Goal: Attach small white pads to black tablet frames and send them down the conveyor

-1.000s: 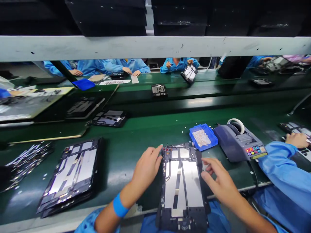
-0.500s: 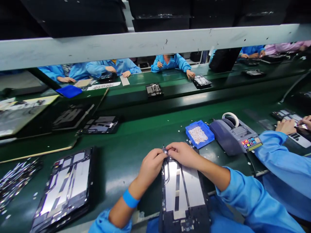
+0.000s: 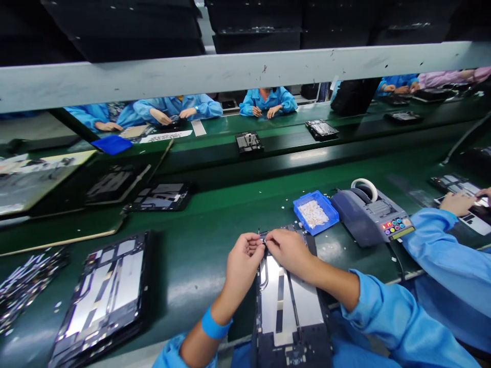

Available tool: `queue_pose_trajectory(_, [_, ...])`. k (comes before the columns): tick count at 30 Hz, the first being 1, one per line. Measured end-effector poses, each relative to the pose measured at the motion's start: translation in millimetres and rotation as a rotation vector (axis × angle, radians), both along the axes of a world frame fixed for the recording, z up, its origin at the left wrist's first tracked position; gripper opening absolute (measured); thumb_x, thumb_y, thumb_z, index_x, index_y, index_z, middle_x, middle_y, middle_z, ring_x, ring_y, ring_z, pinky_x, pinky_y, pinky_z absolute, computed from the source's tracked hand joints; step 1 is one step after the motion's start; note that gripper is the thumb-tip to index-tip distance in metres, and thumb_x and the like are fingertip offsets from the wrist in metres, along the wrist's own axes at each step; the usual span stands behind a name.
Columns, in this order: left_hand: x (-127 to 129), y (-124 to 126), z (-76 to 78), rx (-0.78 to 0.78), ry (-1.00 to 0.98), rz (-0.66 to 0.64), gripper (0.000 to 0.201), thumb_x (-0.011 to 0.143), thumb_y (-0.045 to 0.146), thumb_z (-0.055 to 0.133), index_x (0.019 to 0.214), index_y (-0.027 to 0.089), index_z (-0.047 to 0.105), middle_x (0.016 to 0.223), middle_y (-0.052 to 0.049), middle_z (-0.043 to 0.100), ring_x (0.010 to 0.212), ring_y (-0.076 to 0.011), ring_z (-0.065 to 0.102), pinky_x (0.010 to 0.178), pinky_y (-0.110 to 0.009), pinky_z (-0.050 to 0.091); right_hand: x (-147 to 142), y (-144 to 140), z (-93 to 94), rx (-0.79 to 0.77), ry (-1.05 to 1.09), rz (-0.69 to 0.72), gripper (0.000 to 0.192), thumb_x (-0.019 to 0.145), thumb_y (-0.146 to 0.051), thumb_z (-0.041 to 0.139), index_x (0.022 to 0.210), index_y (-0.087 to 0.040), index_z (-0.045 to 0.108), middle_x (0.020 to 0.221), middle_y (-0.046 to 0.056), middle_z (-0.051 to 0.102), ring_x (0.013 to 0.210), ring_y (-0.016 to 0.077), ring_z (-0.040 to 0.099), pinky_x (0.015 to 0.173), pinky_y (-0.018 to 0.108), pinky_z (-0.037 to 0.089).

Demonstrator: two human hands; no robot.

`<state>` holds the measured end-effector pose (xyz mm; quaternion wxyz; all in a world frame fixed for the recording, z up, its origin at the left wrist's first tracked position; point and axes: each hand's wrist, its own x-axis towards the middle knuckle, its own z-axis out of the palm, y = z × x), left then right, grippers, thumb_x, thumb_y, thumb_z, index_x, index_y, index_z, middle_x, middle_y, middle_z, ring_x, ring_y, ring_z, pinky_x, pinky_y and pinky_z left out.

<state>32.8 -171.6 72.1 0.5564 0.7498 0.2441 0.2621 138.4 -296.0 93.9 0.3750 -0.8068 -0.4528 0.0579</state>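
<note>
An opened tablet (image 3: 269, 301) with silver battery panels lies in front of me, its near end over the bench edge. My left hand (image 3: 242, 260), with a blue band on the wrist, is at the tablet's far end, thumb and fingers pinched together. From the right, my right hand (image 3: 290, 253) reaches over the same end, its fingertips closed and nearly meeting those of the left. Whatever small part lies between the fingertips is too hidden to name. To the left rests a stack of similar opened tablets (image 3: 105, 291).
A blue tray (image 3: 331, 221) of small pale pieces stands beside a grey tape dispenser (image 3: 355, 217). Thin metallic strips (image 3: 28, 286) lie far left. At right is a co-worker's sleeve (image 3: 433, 235). A shelf beam (image 3: 230, 76) crosses above; more people work opposite.
My left hand has rolled, its fingers now curled upward and still at the tablet's far end. My right hand has shifted slightly. A person opposite has drawn a hand back from a tablet.
</note>
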Motion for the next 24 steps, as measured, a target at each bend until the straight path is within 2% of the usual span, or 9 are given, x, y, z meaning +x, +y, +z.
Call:
queue_pose_trajectory(5, [-9, -6, 5.5, 0.203, 0.005, -0.011, 0.022, 0.085, 0.029, 0.064, 0.105, 0.021, 0.065, 0.088, -0.003, 0.073, 0.08, -0.018, 0.07, 0.075, -0.031, 0.056, 3, -7, 4.8, 0.062, 0.201, 0.066, 0.015, 0.09, -0.012, 0.065, 0.096, -0.02, 0.076, 0.093, 0.001, 0.079, 0.085, 0.016, 0.072, 0.077, 0.023, 0.049])
queue_pose_trajectory(8, [-10, -8, 8.0, 0.286, -0.005, -0.065, 0.021, 0.086, 0.026, 0.061, 0.105, 0.021, 0.066, 0.086, -0.002, 0.073, 0.078, -0.0169, 0.07, 0.074, -0.03, 0.056, 5, -9, 4.2, 0.046, 0.143, 0.082, 0.013, 0.09, -0.011, 0.065, 0.089, -0.019, 0.074, 0.089, 0.001, 0.078, 0.081, 0.0153, 0.07, 0.074, 0.023, 0.046])
queue_pose_trajectory(11, [-9, -9, 8.0, 0.312, -0.001, -0.084, 0.02, 0.087, 0.026, 0.06, 0.105, 0.021, 0.067, 0.086, -0.002, 0.073, 0.078, -0.0169, 0.07, 0.076, -0.03, 0.056, 2, -6, 0.4, -0.03, 0.004, 0.036, 0.013, 0.088, -0.01, 0.064, 0.083, -0.019, 0.071, 0.084, 0.002, 0.076, 0.078, 0.0158, 0.067, 0.071, 0.024, 0.043])
queue_pose_trajectory(15, [-5, -9, 6.2, 0.188, 0.009, -0.091, 0.023, 0.086, 0.03, 0.062, 0.107, 0.021, 0.064, 0.087, -0.002, 0.072, 0.08, -0.0177, 0.07, 0.075, -0.03, 0.056, 7, -7, -1.2, -0.084, -0.119, -0.051, 0.012, 0.084, -0.01, 0.064, 0.078, -0.02, 0.066, 0.078, 0.002, 0.072, 0.073, 0.0166, 0.064, 0.067, 0.025, 0.039])
queue_pose_trajectory(20, [2, -5, 7.3, -0.069, -0.045, -0.093, 0.028, 0.081, 0.03, 0.067, 0.105, 0.019, 0.06, 0.084, -0.002, 0.067, 0.078, -0.016, 0.068, 0.071, -0.027, 0.055, 32, -28, 9.3, -0.005, -0.193, -0.184, 0.016, 0.083, -0.007, 0.06, 0.077, -0.02, 0.064, 0.074, 0.0, 0.068, 0.071, 0.0157, 0.06, 0.066, 0.025, 0.037])
queue_pose_trajectory(22, [3, -4, 7.0, -0.11, -0.062, -0.086, 0.028, 0.079, 0.029, 0.068, 0.104, 0.018, 0.059, 0.084, -0.002, 0.067, 0.078, -0.0157, 0.068, 0.071, -0.027, 0.055, 33, -32, 11.9, 0.001, -0.198, -0.153, 0.015, 0.086, -0.008, 0.059, 0.08, -0.021, 0.067, 0.077, 0.001, 0.07, 0.073, 0.0161, 0.062, 0.068, 0.025, 0.039])
queue_pose_trajectory(24, [3, -5, 5.2, -0.095, -0.058, -0.077, 0.028, 0.08, 0.03, 0.068, 0.104, 0.018, 0.06, 0.085, -0.002, 0.067, 0.079, -0.0161, 0.068, 0.072, -0.027, 0.055, 24, -30, 11.1, -0.014, -0.192, -0.06, 0.014, 0.089, -0.011, 0.06, 0.084, -0.021, 0.069, 0.082, 0.002, 0.073, 0.078, 0.017, 0.065, 0.072, 0.026, 0.041])
